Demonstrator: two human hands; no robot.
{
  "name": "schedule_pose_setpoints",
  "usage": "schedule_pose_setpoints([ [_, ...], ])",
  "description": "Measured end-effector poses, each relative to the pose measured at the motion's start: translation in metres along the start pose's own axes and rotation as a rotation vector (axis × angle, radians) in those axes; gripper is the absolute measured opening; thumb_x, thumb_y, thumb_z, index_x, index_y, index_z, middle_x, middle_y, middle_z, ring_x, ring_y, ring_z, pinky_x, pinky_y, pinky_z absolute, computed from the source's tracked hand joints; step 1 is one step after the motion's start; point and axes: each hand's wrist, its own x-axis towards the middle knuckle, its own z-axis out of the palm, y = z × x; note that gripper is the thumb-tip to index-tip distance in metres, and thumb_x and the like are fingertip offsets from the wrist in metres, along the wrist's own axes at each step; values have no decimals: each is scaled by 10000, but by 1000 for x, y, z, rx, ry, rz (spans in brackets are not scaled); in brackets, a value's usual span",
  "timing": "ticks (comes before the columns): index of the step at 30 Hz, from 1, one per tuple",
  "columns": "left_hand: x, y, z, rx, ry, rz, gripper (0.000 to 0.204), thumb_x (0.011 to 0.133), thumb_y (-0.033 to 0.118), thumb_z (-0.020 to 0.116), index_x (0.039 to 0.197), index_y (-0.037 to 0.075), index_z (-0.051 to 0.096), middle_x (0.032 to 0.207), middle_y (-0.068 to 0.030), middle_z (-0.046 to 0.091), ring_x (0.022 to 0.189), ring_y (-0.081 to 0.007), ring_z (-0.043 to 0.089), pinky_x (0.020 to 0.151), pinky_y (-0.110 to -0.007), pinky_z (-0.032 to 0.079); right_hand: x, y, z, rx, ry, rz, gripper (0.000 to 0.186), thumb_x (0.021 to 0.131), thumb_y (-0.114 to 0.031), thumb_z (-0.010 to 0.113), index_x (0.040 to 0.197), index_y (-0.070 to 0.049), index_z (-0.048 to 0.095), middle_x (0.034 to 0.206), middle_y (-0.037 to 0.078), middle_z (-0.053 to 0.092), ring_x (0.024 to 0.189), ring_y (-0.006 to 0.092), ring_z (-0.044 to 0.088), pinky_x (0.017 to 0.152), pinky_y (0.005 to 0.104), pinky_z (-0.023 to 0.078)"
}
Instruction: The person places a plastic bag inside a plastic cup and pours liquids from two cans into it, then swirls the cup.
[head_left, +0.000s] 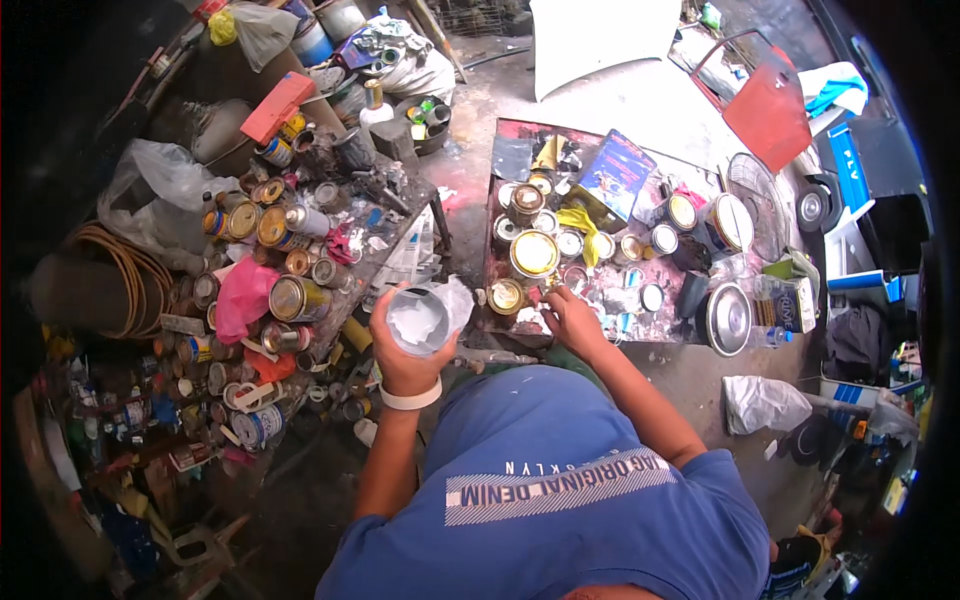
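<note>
My left hand (400,365) is wrapped round a round grey container (446,325), tilted so that its mouth shows white paint-like material (415,322) inside. Crumpled whitish paper or plastic (458,302) shows at the container's right side; whether my hand holds it too, I cannot tell. At the near edge of the low table (640,346), my right hand (575,322) has its fingers bent together over small clutter. What lies between those fingertips is hidden. Just left of them stands a small can (505,295), with a larger yellow-rimmed can (534,254) behind it.
Many used cans, jars and a blue panel (617,175) crowd the table. A round metal lid (729,318) leans at its right end. On my left, a stained bench holds cans (298,298) and a pink plastic bag (245,298). A white panel (605,45) stands beyond.
</note>
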Motion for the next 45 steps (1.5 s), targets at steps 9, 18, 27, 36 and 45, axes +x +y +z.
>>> schedule_pose_setpoints([
  [9,-6,2,15,-1,-65,6,985,598,22,898,1437,26,382,1404,-194,548,1286,-312,557,1122,-447,431,8,-29,-7,111,-17,-176,199,959,-120,659,1144,-50,640,1151,159,640,1019,365,668,839,449,560],
  [18,-9,10,57,-118,-255,211,1011,590,47,929,1432,6,372,1417,-229,545,1266,-316,590,1078,-437,483,-12,-89,-107,721,6,-60,413,992,-117,583,1392,-15,564,1441,157,553,1366,288,511,1155,389,377],
  [27,-14,34,110,-116,-333,226,978,605,65,938,1418,10,397,1333,-198,611,1190,-296,639,1031,-414,514,-52,-76,-124,738,93,29,176,925,-63,697,1085,-20,637,1135,117,667,1138,294,642,1020,407,475],
  [36,-44,64,136,-61,-396,215,970,613,138,933,1424,14,416,1301,-196,608,1195,-354,621,1032,-435,500,-116,-57,-127,64,457,-311,365,741,-6,727,1092,-106,723,943,50,626,890,285,629,877,462,504],
  [45,-99,89,145,-107,-441,138,1017,608,215,968,1439,18,416,1319,-210,582,1206,-376,610,1030,-447,501,-176,-38,-115,178,555,-266,406,739,65,693,1102,-112,733,992,65,643,910,289,637,852,424,514],
])
